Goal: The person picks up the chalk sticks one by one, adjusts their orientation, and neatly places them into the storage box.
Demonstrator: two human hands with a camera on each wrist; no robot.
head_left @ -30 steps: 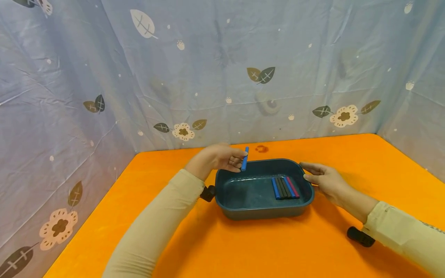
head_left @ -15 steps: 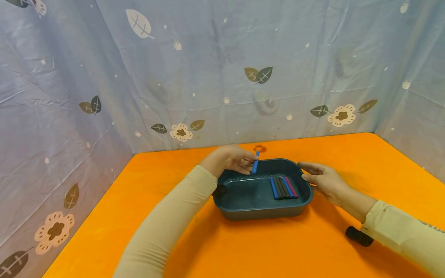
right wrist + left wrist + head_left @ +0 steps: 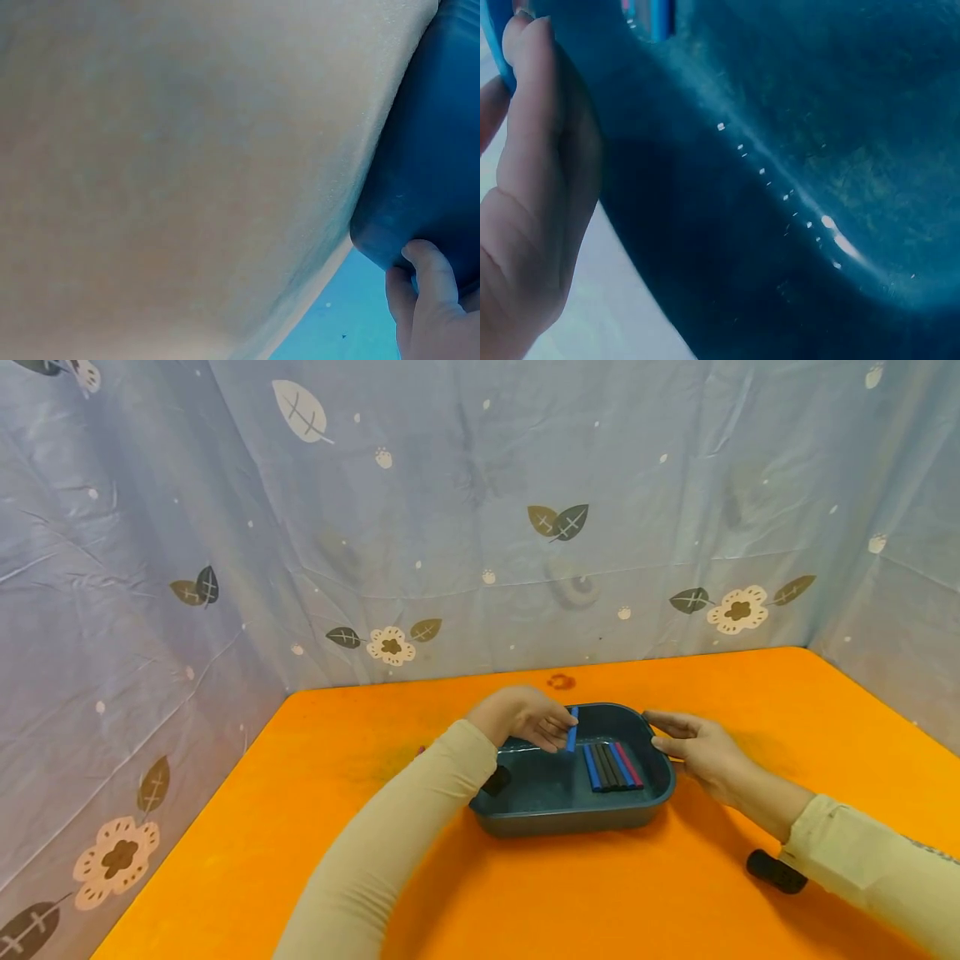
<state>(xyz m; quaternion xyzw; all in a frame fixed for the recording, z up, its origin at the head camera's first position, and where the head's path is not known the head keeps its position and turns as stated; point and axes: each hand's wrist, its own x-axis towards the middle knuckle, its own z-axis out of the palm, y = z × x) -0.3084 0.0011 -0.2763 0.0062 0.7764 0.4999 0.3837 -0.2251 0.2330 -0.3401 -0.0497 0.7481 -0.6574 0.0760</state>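
In the head view my left hand (image 3: 536,720) pinches a slim blue stick (image 3: 573,731) between thumb and fingers, over the back of a dark blue-green tray (image 3: 570,822). The stick is held nearly upright. Inside the tray, toward its right end, a row of several sticks (image 3: 613,767) in blue, black and pink lies side by side. My right hand (image 3: 708,752) holds the tray's right end, thumb and fingers at the rim. In the left wrist view the blue stick (image 3: 496,37) is only partly visible along the fingers. The right wrist view shows the thumb (image 3: 429,262) against the tray wall.
An orange table (image 3: 600,893) carries the tray. A small reddish tip (image 3: 422,750) shows beside the left sleeve, mostly hidden. A dark red mark (image 3: 561,682) is behind the tray. Patterned curtains (image 3: 480,527) enclose the table's back and sides. A black wrist device (image 3: 776,871) hangs below the right sleeve.
My left hand has moved right and slightly toward me with the blue stick, coming close to the row in the tray. The right hand has stayed on the tray's end.
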